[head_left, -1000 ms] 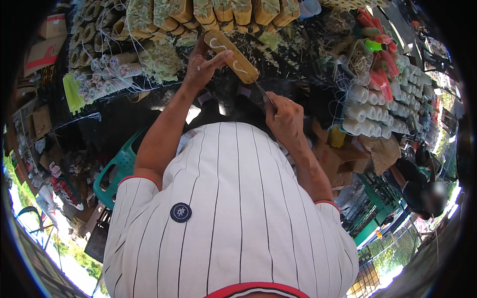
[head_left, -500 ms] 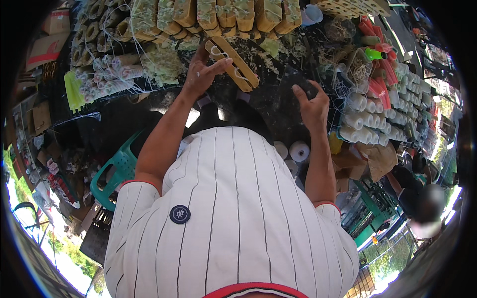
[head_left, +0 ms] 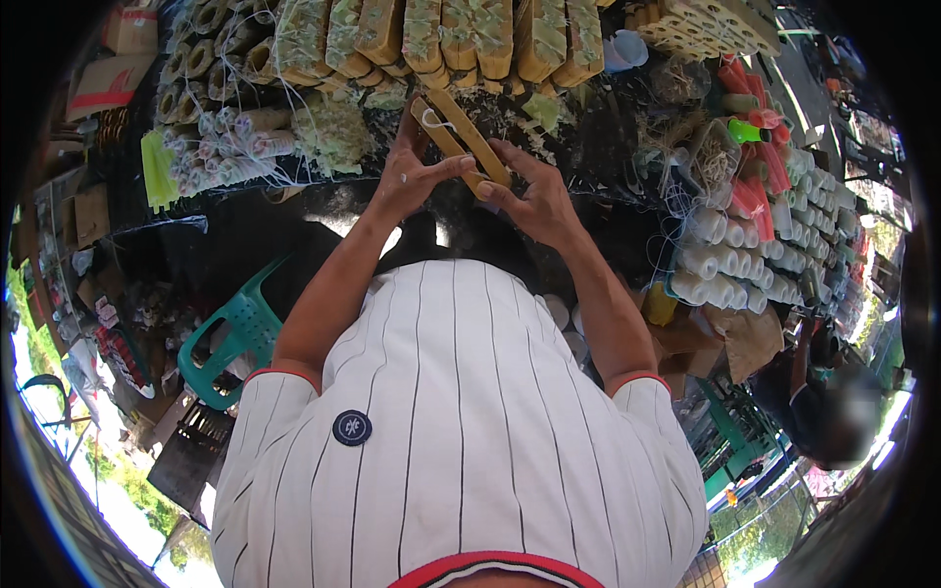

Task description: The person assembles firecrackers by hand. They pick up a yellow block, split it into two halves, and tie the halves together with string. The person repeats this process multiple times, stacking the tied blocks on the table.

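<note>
I hold a pair of narrow yellowish wooden bars [head_left: 470, 137] over the near edge of the dark worktop. They lie side by side with a dark gap between them, and a white cord [head_left: 428, 120] loops at their far end. My left hand [head_left: 410, 181] wraps the left bar, thumb along its top and fingers mostly hidden behind. At the near end, my right hand [head_left: 534, 199] pinches the bars from the right, its thumb close to the left thumb.
Several wooden blocks with greenish tops [head_left: 456, 34] stand in a row beyond my hands. Bamboo tubes [head_left: 201, 59] and bundled pale rolls [head_left: 230, 147] lie left. White spools [head_left: 720, 260] and pink strips [head_left: 750, 206] are right. A green chair [head_left: 235, 333] stands lower left; another person [head_left: 823, 402] is far right.
My right hand has moved left onto the near end of the wooden bars. The dark flat slab it held is no longer visible. The left hand keeps its hold.
</note>
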The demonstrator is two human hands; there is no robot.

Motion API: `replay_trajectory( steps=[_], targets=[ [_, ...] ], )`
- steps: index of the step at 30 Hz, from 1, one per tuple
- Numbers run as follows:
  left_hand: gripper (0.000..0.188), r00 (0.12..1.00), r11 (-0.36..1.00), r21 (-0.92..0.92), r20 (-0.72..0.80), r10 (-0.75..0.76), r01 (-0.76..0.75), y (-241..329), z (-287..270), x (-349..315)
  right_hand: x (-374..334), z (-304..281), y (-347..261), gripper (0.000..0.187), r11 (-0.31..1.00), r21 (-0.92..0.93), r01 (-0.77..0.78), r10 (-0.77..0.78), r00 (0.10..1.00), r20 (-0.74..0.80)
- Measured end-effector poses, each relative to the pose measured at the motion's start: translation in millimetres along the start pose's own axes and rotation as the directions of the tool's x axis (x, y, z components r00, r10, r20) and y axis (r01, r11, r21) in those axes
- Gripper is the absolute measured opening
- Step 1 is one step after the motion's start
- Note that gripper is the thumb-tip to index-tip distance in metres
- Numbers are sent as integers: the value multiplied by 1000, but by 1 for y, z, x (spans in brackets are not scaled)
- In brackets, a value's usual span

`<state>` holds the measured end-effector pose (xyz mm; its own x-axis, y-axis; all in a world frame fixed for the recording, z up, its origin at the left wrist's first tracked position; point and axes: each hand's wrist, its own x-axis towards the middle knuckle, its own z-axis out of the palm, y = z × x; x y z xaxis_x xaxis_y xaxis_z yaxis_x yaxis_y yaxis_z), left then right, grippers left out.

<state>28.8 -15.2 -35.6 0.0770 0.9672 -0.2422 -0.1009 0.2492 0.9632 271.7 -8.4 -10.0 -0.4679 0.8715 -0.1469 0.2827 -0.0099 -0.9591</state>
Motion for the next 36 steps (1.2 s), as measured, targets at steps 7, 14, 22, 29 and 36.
replay_trajectory(
  steps=[7,14,22,29,36],
  targets=[
    [112,998,987,-152,-17,-56,53,-7,-14,-24,4,2,10,62,993,25,-114,116,990,-78],
    [81,961,905,-410,-185,-204,113,-19,-1,-46,8,23,38,68,992,-71,-102,94,989,-112],
    [75,898,814,-579,-327,-294,56,-43,-20,-67,7,30,48,74,948,-260,186,-190,982,10],
    [77,888,741,-669,-307,-343,55,-57,-30,-75,10,30,43,76,945,-239,223,-218,975,50],
    [73,908,737,-669,-244,-341,97,-72,-65,-89,6,2,70,55,993,38,-113,118,979,-167]
  ],
)
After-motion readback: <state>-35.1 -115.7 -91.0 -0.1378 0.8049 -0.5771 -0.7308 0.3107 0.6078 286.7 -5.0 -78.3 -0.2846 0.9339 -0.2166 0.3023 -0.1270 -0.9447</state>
